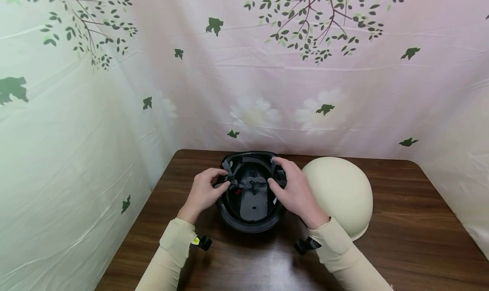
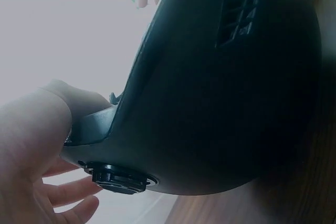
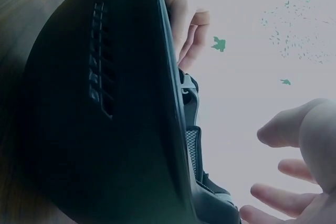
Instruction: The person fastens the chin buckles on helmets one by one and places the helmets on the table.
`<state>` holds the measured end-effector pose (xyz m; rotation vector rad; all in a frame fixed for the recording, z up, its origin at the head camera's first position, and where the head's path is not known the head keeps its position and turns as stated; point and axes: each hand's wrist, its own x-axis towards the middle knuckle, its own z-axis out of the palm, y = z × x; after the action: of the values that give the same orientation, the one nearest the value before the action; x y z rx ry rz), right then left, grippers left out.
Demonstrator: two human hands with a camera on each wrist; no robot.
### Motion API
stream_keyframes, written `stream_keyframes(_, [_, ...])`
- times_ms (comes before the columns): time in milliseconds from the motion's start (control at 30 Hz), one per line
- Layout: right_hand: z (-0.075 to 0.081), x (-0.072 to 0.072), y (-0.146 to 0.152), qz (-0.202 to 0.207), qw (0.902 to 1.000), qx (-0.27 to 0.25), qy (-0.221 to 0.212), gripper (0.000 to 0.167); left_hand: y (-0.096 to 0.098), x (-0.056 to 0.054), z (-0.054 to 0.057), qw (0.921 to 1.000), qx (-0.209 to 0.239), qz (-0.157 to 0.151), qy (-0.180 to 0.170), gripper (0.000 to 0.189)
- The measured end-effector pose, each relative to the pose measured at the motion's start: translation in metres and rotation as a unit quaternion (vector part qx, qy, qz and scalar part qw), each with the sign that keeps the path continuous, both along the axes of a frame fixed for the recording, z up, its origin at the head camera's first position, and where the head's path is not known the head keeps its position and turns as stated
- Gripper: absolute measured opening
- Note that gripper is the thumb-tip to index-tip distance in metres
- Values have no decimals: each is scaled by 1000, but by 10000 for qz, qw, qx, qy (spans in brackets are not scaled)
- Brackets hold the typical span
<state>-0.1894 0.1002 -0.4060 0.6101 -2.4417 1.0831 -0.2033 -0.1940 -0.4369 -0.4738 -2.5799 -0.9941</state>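
Note:
A black helmet (image 1: 250,225) lies upside down on the table, its padded inside facing up. Dark straps (image 1: 250,184) cross the opening, and a red bit shows beside them. At the left rim is my left hand (image 1: 204,189). Seen from the left wrist, its thumb reaches over the rim while the other fingers curl outside, close to a round black knob (image 2: 121,178). My right hand (image 1: 292,187) hovers at the right rim with thumb and fingers spread apart. In the right wrist view, its fingers (image 3: 278,198) stand off the helmet with nothing between them.
A cream dome-shaped helmet (image 1: 340,193) sits on the brown wooden table (image 1: 412,223), just right of the black one and behind my right forearm. Pale cloth with leaf prints (image 1: 252,87) hangs around the back and sides of the table.

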Motion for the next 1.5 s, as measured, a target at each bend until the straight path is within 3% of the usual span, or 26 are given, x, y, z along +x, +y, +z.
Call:
stream_keyframes(433, [3, -4, -7, 11, 9997, 178, -146, 56, -4, 0, 2, 9999, -17, -103, -113, 27])
stream_keyframes(700, [9, -12, -22, 520, 9972, 410, -360, 51, -9, 2, -1, 9995, 90, -93, -271, 29])
stream_keyframes(900, [13, -20, -39, 1097, 9852, 948, -911, 52, -14, 6, -3, 9983, 397, -66, -423, 30])
stream_keyframes(1200, [22, -36, -64, 1855, 9615, 1565, -1291, 54, -19, 9, -7, 9956, 774, -57, -529, 31])
stream_keyframes(1500, [19, -46, -80, 1946, 9545, 1713, -1475, 52, -24, 15, -9, 9899, 1284, -74, -600, 31])
